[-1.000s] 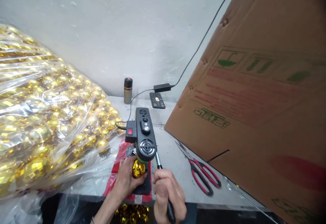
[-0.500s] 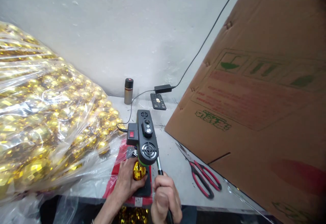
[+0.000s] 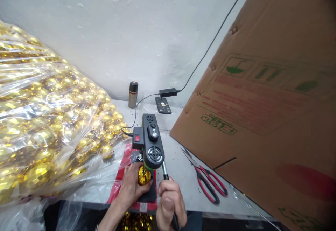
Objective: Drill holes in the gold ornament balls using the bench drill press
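Observation:
A small black bench drill press (image 3: 153,140) with a red switch stands on the table in front of me. Under its head, my left hand (image 3: 131,182) holds a shiny gold faceted ball (image 3: 144,175), thumb on one side and fingers on the other. The drill's head hides the top of the ball and any bit above it. My right hand (image 3: 171,203) is wrapped around the black grip of the press's metal lever (image 3: 165,169), just right of the ball. Beneath the press lie its dark base (image 3: 149,196) and a red sheet (image 3: 119,183).
A clear plastic bag of gold balls (image 3: 52,119) fills the left side. Red-handled scissors (image 3: 206,182) lie at right beside a large cardboard box (image 3: 252,112). Behind stand a bottle (image 3: 133,95), a phone (image 3: 163,105) and a power adapter (image 3: 168,92) with its cable.

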`<control>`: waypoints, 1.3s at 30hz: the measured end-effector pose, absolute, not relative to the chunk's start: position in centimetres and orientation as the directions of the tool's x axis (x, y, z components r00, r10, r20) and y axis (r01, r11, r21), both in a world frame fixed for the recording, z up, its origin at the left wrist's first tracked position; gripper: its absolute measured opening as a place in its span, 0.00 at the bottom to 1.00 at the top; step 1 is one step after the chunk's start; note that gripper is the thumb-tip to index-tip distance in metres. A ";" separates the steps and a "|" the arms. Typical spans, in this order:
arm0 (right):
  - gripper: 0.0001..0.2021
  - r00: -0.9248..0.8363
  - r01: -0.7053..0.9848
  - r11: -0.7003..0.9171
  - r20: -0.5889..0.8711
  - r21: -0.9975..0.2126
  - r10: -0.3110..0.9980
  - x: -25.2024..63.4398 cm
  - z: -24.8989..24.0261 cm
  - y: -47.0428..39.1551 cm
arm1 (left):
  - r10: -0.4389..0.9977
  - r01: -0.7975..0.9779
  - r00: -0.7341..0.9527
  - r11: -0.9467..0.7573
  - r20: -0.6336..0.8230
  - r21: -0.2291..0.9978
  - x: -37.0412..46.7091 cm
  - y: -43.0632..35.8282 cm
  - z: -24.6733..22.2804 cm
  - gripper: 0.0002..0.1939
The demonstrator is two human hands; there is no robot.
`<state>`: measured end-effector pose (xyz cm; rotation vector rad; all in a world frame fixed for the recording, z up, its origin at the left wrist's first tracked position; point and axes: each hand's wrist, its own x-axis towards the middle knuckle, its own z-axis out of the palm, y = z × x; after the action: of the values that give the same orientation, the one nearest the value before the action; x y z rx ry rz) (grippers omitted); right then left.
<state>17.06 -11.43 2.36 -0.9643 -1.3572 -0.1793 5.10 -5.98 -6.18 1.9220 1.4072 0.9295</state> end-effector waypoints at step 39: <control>0.18 0.082 0.671 0.673 0.933 -0.313 0.352 18.8 2.4 -10.7 | 0.963 0.595 0.195 -0.266 0.184 0.759 5.5 -6.0 -5.7 0.24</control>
<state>18.75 -10.67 2.38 -0.8807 -1.5258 -0.2916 5.55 -5.99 -5.66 1.9400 1.4496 0.8967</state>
